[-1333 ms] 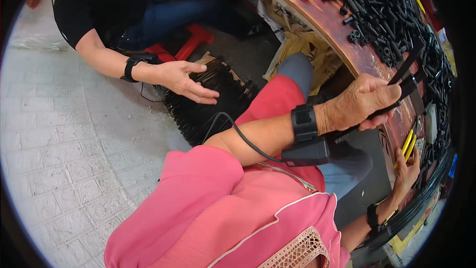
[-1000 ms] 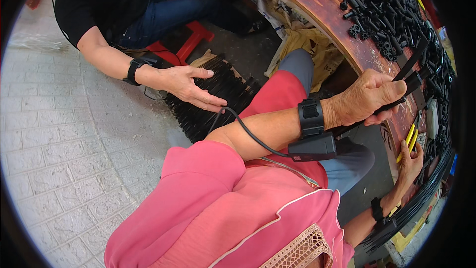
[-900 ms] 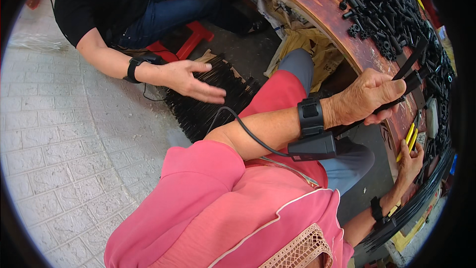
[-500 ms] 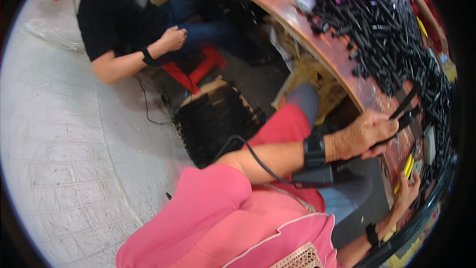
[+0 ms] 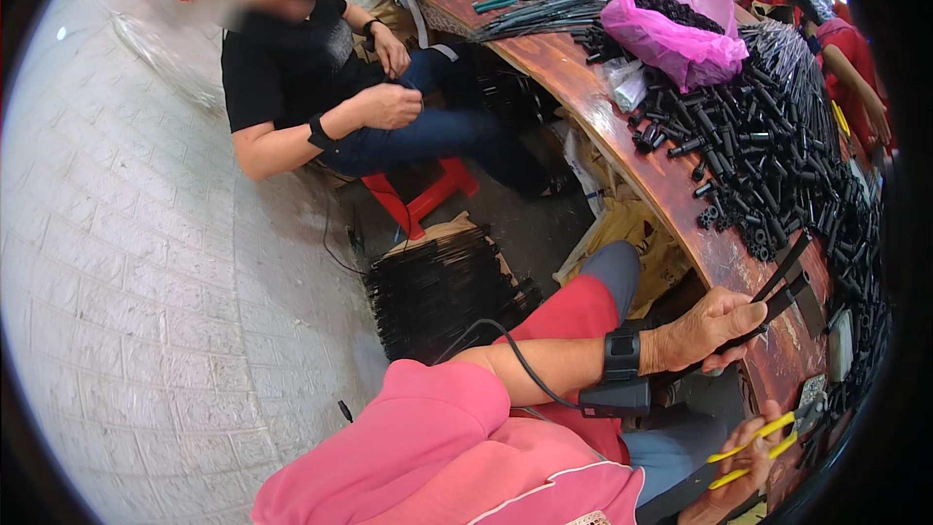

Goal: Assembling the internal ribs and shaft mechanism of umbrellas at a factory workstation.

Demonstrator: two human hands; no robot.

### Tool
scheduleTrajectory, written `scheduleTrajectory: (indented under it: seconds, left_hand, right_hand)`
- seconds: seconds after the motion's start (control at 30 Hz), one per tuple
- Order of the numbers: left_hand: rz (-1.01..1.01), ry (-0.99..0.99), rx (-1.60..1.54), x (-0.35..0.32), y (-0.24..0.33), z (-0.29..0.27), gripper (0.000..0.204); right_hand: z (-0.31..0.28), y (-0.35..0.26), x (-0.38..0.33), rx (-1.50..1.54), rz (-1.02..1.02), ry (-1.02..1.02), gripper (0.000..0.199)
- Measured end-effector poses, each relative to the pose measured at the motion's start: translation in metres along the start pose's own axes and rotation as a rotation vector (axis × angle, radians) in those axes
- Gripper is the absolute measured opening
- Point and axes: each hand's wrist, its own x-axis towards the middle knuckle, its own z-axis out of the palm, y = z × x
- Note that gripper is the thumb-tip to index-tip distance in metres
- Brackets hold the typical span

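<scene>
The co-worker's arm (image 5: 282,141) has withdrawn toward eleven o'clock, while the left hand (image 5: 705,331) grips black strips (image 5: 782,282) and the right hand (image 5: 748,452), at five o'clock, clasps yellow-handled pliers (image 5: 763,433), seemingly mid-assembly, needing careful alignment next.

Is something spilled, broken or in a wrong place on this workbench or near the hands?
Nothing looks damaged. The black tubes lie in a loose heap on the wooden bench, some near its front edge. The left hand holds flat black strips; the right hand holds yellow-handled pliers.
</scene>
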Motion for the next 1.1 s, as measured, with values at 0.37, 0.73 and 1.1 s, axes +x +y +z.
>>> scheduleTrajectory:
  seconds: [0.37,0.73,1.1]
  left_hand:
    - [-0.028,0.023,0.034,-0.002,0.005,-0.002,0.053]
    - [-0.014,0.005,0.049,0.003,-0.005,0.016,0.041]
    - [-0.050,0.055,-0.012,0.007,0.007,-0.001,0.053]
  right_hand:
    - [0.035,0.037,0.008,-0.875,0.060,0.265,0.039]
    - [0.043,0.027,0.002,-1.300,-0.141,0.315,0.042]
    - [0.083,0.007,0.036,-1.423,-0.194,0.324,0.064]
